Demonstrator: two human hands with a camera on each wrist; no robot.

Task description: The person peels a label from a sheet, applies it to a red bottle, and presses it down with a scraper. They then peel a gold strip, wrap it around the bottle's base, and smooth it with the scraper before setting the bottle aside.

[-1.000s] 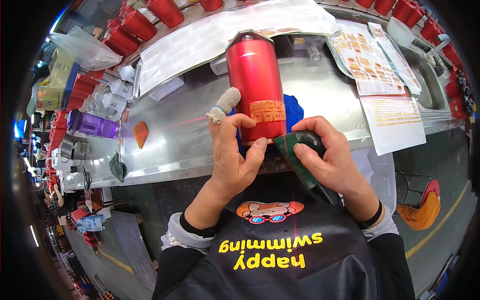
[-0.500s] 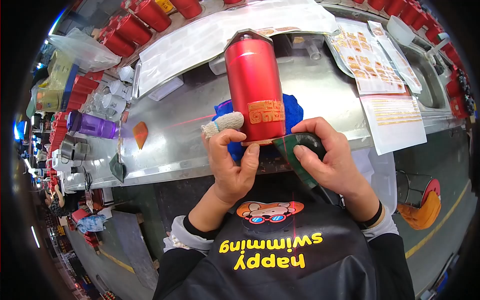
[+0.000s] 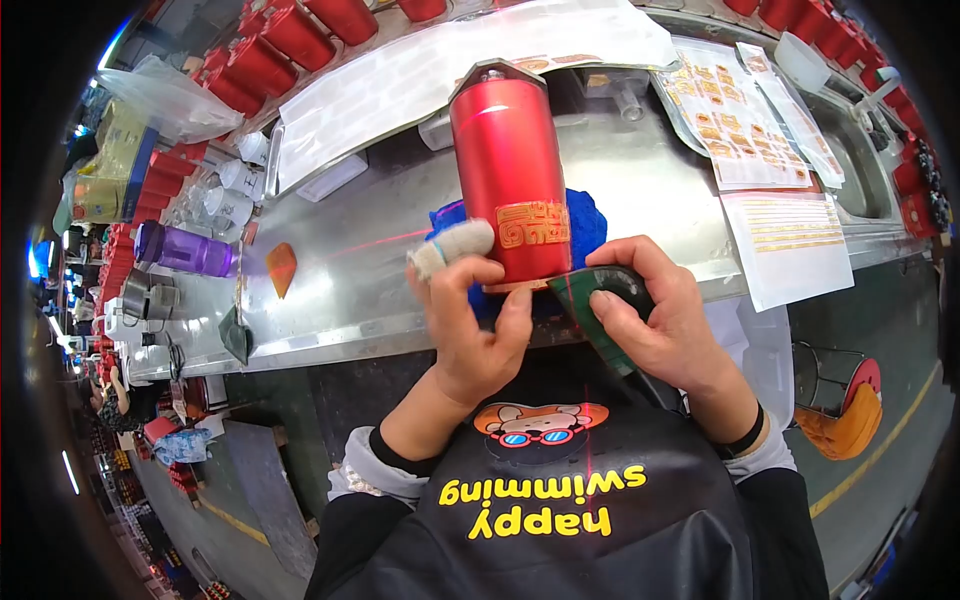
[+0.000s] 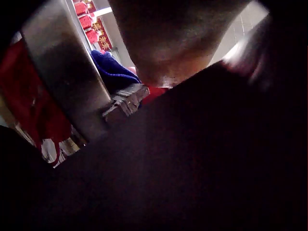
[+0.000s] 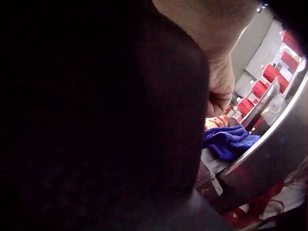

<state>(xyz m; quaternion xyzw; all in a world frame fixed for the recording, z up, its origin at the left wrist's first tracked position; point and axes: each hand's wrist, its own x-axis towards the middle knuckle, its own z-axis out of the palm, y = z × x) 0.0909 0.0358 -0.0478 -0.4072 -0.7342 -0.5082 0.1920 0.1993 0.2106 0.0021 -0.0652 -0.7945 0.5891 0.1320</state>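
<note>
A red canister [image 3: 508, 150] with a gold patterned band [image 3: 532, 224] lies on a blue cloth [image 3: 587, 215], its lower end toward the person. At its lower left, the left hand [image 3: 465, 320] holds the edge with bent fingers and thumb; one finger wears a whitish cover [image 3: 455, 245] and rests against the side. The right hand [image 3: 665, 325] pinches a dark green scraper [image 3: 590, 315] between thumb and fingers, its tip by the canister's lower right edge. In the right wrist view, part of the right hand [image 5: 221, 89] shows above the blue cloth [image 5: 231, 142]; its fingertips are hidden.
The steel table [image 3: 370, 240] holds an orange piece [image 3: 281, 270], a green piece [image 3: 235, 335] and a purple bottle [image 3: 185, 250] at left. Sheets with gold designs [image 3: 735, 120] lie at right beside a sink [image 3: 855, 165]. More red canisters [image 3: 297, 38] line the back.
The left hand's covered finger has moved down along the canister's side from its earlier raised position. The canister has shifted slightly left. The right hand and scraper have barely moved.
</note>
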